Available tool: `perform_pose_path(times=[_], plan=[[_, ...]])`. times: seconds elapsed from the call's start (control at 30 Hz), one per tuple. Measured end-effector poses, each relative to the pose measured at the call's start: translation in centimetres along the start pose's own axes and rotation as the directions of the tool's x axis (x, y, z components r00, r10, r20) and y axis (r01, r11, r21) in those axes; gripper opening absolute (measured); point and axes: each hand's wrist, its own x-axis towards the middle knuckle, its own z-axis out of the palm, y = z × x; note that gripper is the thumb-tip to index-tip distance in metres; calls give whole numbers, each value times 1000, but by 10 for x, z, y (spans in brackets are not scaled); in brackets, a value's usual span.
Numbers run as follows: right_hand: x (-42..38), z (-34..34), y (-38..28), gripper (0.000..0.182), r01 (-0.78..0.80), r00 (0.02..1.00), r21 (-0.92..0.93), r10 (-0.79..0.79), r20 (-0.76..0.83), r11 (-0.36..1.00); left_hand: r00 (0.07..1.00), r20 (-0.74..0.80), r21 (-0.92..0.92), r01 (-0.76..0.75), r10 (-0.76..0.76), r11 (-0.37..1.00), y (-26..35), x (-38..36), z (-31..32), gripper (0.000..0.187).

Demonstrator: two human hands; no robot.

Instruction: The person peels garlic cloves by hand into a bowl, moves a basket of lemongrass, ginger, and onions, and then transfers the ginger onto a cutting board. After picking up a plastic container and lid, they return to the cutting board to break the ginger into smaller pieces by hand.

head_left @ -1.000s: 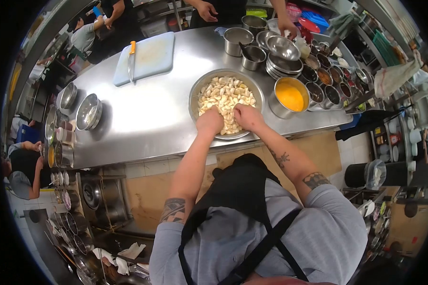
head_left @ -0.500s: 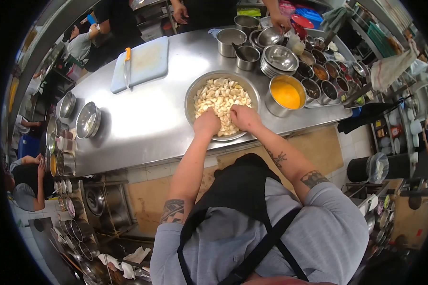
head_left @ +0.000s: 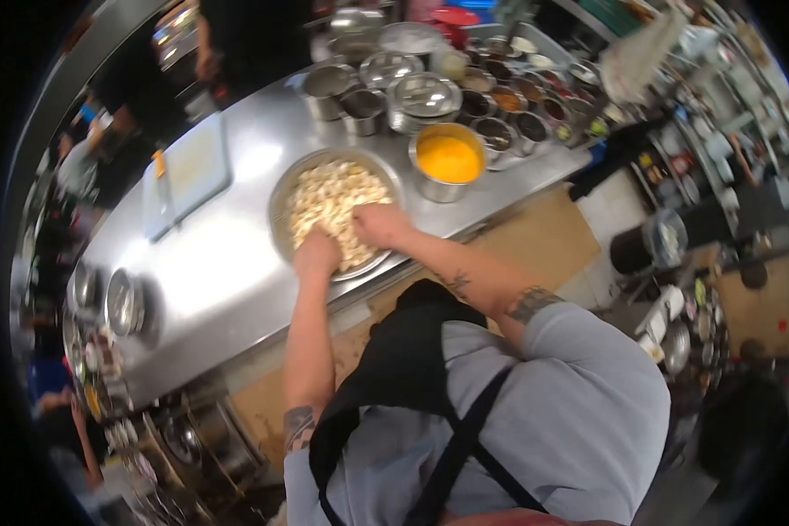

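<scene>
A wide steel bowl [head_left: 280, 200] full of pale, cream-white chunks [head_left: 337, 186] stands at the front edge of the steel counter. Both of my hands are down in it. My left hand [head_left: 317, 254] is closed at the near left side, fingertips buried among the chunks. To its right, my right hand [head_left: 381, 225] curls inward over the pieces, its fingers closed too. Whatever either hand pinches is hidden, and motion blurs the view. Just right of the bowl stands a steel pot of orange-yellow liquid [head_left: 449, 156].
Left on the counter lie a white cutting board [head_left: 206, 162] and an orange-handled knife [head_left: 164, 184] on it. Metal bowls [head_left: 124, 302] sit at the left end. Behind the pot are stacked steel bowls [head_left: 425, 96] and several small containers [head_left: 508, 101]. Other people stand beyond the counter.
The whole view has turned and shifted, putting the bowl further left in the picture. Both hands remain in the bowl. A co-worker's hand at the steel bowls has left the view.
</scene>
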Motion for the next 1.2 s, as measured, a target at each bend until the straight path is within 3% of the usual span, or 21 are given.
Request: perform_pose_path(times=[0.23, 0.5, 0.83, 0.97, 1.2], plan=[[-8, -8, -4, 28, -11, 1000, 22, 10, 10, 1000, 993, -51, 54, -103, 106, 993, 2, -4, 2, 37], [-8, -3, 2, 26, 26, 1000, 36, -26, -7, 999, 993, -28, 74, -110, 112, 991, 2, -6, -1, 44], [-8, -5, -2, 27, -14, 1000, 10, 14, 8, 1000, 991, -37, 71, -128, 131, 989, -1, -3, 3, 40], [2, 11, 5, 28, -43, 999, 26, 43, 0, 999, 1000, 7, 35, -29, 28, 999, -2, 1, 2, 42], [0, 4, -1, 29, 39, 999, -10, -39, -3, 999, 1000, 12, -4, 2, -2, 1000, -7, 2, 0, 39]])
